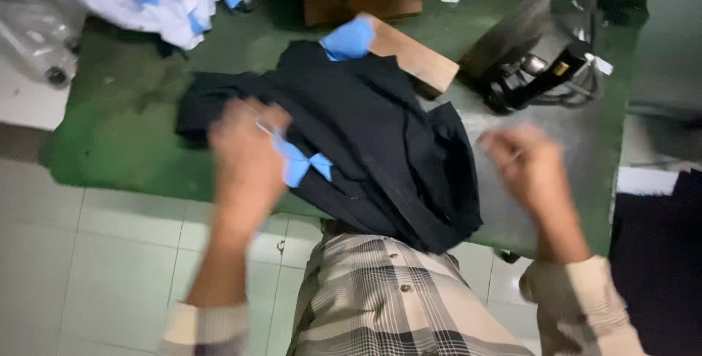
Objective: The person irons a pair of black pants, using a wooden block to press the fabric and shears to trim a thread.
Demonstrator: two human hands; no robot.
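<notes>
Head view looks down on my two hands over a green table [131, 122]. My left hand [245, 147] presses on a black garment [380, 144], fingers curled around a small blue piece of cloth [301, 163] and a thin metal tool, too blurred to name. My right hand [530, 162] is closed into a loose fist just beside the garment's right edge, above the table. Beyond my right hand sits a dark iron [537, 56].

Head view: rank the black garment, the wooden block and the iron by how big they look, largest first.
1. Black garment, by far the largest.
2. Iron.
3. Wooden block, partly hidden under the garment, so its rank against the iron is unsure.
</notes>
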